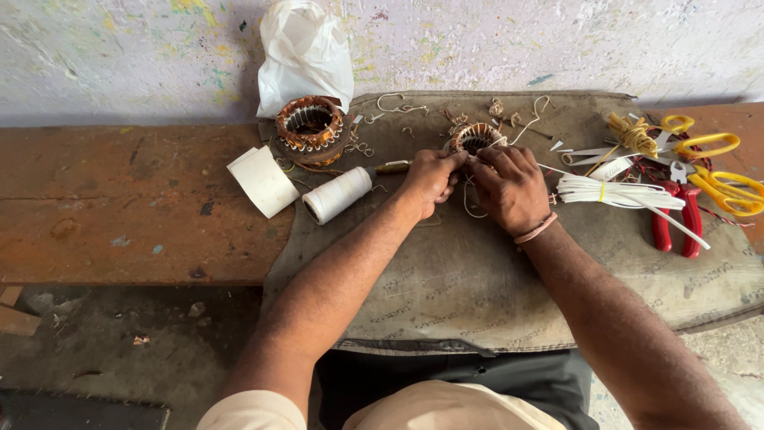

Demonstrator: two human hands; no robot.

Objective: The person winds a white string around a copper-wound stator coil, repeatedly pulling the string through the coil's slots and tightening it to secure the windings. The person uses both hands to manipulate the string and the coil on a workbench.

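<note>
Both hands were closed on a small copper-wound stator (476,137) lying on the grey cloth (477,271) that covered the tabletop (119,199); the left hand (430,177) pinched its near edge and the right hand (511,185) curled over it, fingers pressed together. A second stator (309,125) and a white thread spool (337,194) lay left of it, yellow scissors (716,171) well to its right. The fine windings could probably be nicked or pulled loose if the fingers tugged too hard.

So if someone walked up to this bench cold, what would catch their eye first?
Probably the two hands, left hand and right hand, meeting over a small copper-wound stator at the middle of the grey cloth. Next, the yellow-handled scissors and red-handled pliers at the right edge. A second, larger stator sits upper left beside a white thread spool.
</note>
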